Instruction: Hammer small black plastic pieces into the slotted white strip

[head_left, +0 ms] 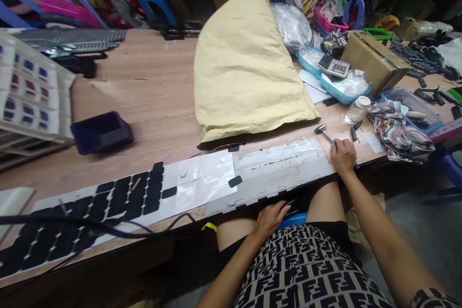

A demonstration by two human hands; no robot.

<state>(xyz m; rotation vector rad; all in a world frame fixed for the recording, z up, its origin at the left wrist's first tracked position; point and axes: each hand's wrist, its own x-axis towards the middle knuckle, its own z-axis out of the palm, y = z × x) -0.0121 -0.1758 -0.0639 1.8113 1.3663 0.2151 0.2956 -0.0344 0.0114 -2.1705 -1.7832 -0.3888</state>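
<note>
A small hammer (328, 135) lies at the table's front edge, its head pointing away from me. My right hand (344, 155) is closed around its handle, and the dark handle end shows past my palm. Below the table edge, over my lap, my left hand (269, 219) has its fingers drawn together by a thin dark thing that I cannot make out. Between the hands and the table lies a grey-white board (281, 166) with clear tape along it. A black rounded piece (235, 181) rests at the board's left end.
A big yellowish sack (249, 67) stands behind the board. Black flat pieces (119, 197) lie in rows on white sheets at left, under a dark cable (108, 228). A purple bin (102, 133) sits behind them. At right are a jar (357, 109), a calculator (334, 65) and a carton (375, 62).
</note>
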